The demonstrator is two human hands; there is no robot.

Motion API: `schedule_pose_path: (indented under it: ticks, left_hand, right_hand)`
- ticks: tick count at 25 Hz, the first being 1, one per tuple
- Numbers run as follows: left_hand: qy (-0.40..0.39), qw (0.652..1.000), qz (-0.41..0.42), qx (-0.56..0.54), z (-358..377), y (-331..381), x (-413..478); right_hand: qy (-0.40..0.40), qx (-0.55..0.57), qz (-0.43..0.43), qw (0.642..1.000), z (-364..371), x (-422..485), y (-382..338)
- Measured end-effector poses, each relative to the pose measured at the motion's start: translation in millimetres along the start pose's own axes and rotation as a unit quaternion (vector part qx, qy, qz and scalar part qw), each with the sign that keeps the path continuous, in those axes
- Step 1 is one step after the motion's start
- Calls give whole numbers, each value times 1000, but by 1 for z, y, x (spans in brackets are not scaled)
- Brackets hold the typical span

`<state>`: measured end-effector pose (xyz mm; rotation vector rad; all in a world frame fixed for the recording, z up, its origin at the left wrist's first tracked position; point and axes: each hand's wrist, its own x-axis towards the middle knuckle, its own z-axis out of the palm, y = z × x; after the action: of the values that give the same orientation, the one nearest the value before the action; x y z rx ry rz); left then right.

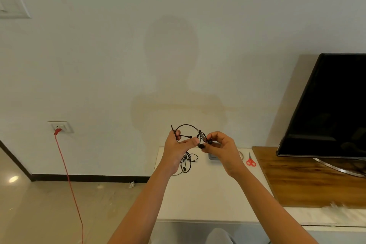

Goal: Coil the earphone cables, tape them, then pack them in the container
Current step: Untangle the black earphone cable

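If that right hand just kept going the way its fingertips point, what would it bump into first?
Probably the left hand: the right hand points left at it, with only the earphone cable they both hold between. Depth is unclear.

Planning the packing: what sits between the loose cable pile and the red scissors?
Head view: a grey container, mostly hidden behind the right hand, lies between the cable pile and the scissors.

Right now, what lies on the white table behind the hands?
A tangle of black earphone cables, a grey container mostly covered by the right hand, and red scissors.
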<state>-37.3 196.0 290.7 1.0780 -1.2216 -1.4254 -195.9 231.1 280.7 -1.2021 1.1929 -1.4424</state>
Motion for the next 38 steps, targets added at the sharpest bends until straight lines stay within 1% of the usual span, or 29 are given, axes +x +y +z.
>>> schedule_pose_path:
  ticks: [2,5,6,9,14,16,18,21,22,23,25,27,28,29,30,31,32,33,34,35,37,38]
  left_hand:
    - [12,1000,10,4,1,0,0]
    - [6,1000,22,-7,-2,1,0]
    - [-1,1000,28,-3,-2,2,-1]
    - [-15,999,37,14,-1,0,-1]
    - [-11,997,53,50,2,-9,0]
    - [-3,994,78,75,5,-8,-1]
    - [14,986,114,123,8,-6,-3]
    - [29,975,152,157,7,-6,-4]
    - [29,974,154,160,6,-7,-4]
    - [30,974,154,163,5,-7,-4]
    - [29,974,148,168,2,-8,-3]
    - [14,979,123,162,-1,-8,-1]
    - [3,984,102,143,-2,-8,-1]
    - [-3,992,74,105,-3,-9,-1]
    - [2,998,47,49,-4,-9,0]
    - [20,999,24,-21,-5,-10,2]
    - [48,994,5,-97,-7,-10,5]
    - [81,983,-9,-165,-10,-10,8]
    - [114,969,-19,-218,-15,-9,12]
    - [142,956,-24,-255,-21,-8,15]
    - [185,936,-29,-299,-34,-6,18]
    - [203,927,-30,-314,-41,-6,20]
  right_hand:
    - [-22,24,11,999,-1,-1,0]
    - [-44,151,53,986,-4,-3,-2]
    - [-42,165,64,983,-4,-3,-3]
    - [-29,114,67,991,-2,-4,-6]
    - [25,-24,66,997,7,-2,-6]
    - [-11,-18,87,996,7,0,-4]
    - [-49,8,115,992,3,1,-2]
    - [-39,59,131,989,2,1,-3]
    - [-30,54,127,990,2,1,-4]
    - [-18,22,119,993,2,1,-4]
    - [12,-90,79,993,-1,2,-1]
    - [42,-233,20,971,-5,3,4]
    - [50,-283,-8,958,-7,3,7]
    - [54,-305,-35,950,-8,4,9]
    - [58,-304,-52,950,-9,4,11]
    - [64,-270,-50,959,-8,5,11]
    - [72,-204,-32,976,-9,4,8]
    - [80,-113,-6,990,-11,5,7]
    - [87,-20,13,996,-13,6,4]
    - [96,57,31,993,-17,6,2]
    - [127,146,55,980,-26,8,1]
    - [144,201,70,966,-32,9,2]
